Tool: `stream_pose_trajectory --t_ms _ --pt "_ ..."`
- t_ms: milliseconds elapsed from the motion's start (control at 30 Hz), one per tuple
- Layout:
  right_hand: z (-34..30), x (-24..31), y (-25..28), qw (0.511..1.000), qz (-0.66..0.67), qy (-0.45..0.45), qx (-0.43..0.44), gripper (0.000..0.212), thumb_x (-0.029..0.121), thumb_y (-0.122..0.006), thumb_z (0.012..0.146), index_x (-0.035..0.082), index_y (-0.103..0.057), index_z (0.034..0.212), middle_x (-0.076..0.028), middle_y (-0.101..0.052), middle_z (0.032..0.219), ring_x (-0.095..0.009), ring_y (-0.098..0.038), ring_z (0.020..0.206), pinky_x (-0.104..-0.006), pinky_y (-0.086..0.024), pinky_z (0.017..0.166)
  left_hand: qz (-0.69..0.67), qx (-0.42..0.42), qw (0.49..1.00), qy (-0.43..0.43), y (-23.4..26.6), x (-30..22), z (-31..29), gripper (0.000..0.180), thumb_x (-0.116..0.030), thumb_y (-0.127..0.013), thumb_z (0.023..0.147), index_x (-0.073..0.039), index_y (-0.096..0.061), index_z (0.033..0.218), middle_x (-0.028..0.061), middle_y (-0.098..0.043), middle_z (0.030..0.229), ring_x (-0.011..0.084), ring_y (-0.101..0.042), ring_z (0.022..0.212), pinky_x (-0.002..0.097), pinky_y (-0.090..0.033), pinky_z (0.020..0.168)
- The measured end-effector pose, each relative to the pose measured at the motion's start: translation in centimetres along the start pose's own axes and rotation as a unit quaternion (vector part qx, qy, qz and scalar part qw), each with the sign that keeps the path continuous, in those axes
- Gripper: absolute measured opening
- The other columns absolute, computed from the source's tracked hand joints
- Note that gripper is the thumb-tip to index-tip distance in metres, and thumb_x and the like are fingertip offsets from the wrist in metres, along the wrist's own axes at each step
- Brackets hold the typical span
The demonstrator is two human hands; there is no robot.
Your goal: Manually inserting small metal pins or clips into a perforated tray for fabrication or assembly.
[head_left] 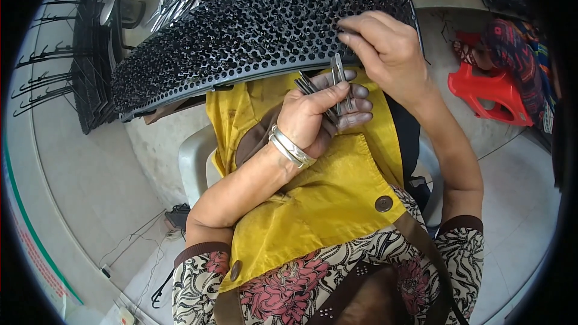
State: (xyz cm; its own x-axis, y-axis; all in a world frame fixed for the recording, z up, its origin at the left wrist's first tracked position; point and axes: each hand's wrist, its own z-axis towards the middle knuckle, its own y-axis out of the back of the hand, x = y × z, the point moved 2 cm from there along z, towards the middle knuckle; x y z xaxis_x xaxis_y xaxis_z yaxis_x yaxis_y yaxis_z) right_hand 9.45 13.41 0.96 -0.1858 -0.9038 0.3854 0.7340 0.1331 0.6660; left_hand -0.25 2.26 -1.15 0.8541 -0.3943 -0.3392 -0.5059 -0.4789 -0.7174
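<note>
Black perforated rack (241, 36), tilted over the lap. Left hand (313, 117) closed around a bundle of metal pins (328, 93); right hand (379, 45) pinched at a hole. Risk: loose grip would likely spill pins onto the yellow apron (313, 198).

Black perforated tray (253, 30) blocks ahead; red stool (487, 93) right; floor (90, 168) left w/ open room.

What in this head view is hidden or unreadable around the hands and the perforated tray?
- Right hand fingertips: pressed into the black perforated tray, contact unclear.
- Metal pieces in the left hand: count and lower ends hidden by fingers.
- Tray's far edge: cut off by the picture's top rim.
</note>
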Motion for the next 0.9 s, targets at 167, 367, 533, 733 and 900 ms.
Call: stream_pose_trajectory --t_ms 167,367,533,733,900 --pt "-1.0 0.6 0.4 0.911 0.291 -0.280 0.080 0.012 0.000 -0.063 0.074 -0.004 -0.060 0.085 -0.003 -0.060 0.069 -0.003 -0.054 0.060 -0.0169 -0.043 0.053 0.047 0.017 0.998 -0.029 -0.6 -0.2 -0.3 0.020 -0.006 -0.051 0.085 0.003 -0.051 0.103 0.0146 -0.059 0.087 0.0248 -0.061 0.075 0.0350 -0.053 0.069" --pt "-0.8 -0.2 1.5 0.872 0.301 -0.384 0.031 0.010 -0.002 -0.063 0.075 -0.002 -0.061 0.085 0.000 -0.060 0.071 -0.003 -0.054 0.063 -0.0146 -0.042 0.055 0.044 0.019 0.998 -0.032 -0.3 -0.3 0.2 0.019 -0.006 -0.048 0.086 0.004 -0.050 0.101 0.0164 -0.059 0.088 0.0247 -0.061 0.075 0.0343 -0.053 0.069" --pt "-0.1 0.1 1.5 0.939 0.124 -0.290 -0.140 0.010 -0.003 -0.064 0.074 -0.002 -0.061 0.084 -0.001 -0.060 0.075 -0.003 -0.053 0.063 -0.0155 -0.043 0.057 -0.005 -0.033 0.999 -0.019 0.4 -0.2 0.5 0.023 -0.009 -0.041 0.089 0.006 -0.047 0.105 0.0191 -0.058 0.092 0.0269 -0.061 0.078 0.0357 -0.052 0.071" --pt "0.4 -0.6 0.1 0.986 0.030 -0.005 -0.165 0.011 -0.007 -0.064 0.071 -0.003 -0.058 0.080 -0.010 -0.060 0.075 -0.018 -0.058 0.065 -0.0246 -0.047 0.058 0.004 -0.029 0.999 -0.013 0.0 0.0 0.4 0.022 -0.009 -0.041 0.089 0.006 -0.048 0.104 0.0186 -0.058 0.090 0.0266 -0.061 0.077 0.0360 -0.053 0.071" --pt "-0.1 -0.3 -1.5 0.995 -0.032 0.061 -0.072 0.019 -0.010 -0.061 0.062 -0.004 -0.057 0.080 -0.014 -0.056 0.078 -0.026 -0.054 0.064 -0.0308 -0.045 0.053 0.018 -0.031 0.999 -0.009 0.1 0.0 0.4 0.021 -0.010 -0.043 0.089 0.004 -0.050 0.102 0.0161 -0.059 0.089 0.0251 -0.061 0.076 0.0353 -0.053 0.070"
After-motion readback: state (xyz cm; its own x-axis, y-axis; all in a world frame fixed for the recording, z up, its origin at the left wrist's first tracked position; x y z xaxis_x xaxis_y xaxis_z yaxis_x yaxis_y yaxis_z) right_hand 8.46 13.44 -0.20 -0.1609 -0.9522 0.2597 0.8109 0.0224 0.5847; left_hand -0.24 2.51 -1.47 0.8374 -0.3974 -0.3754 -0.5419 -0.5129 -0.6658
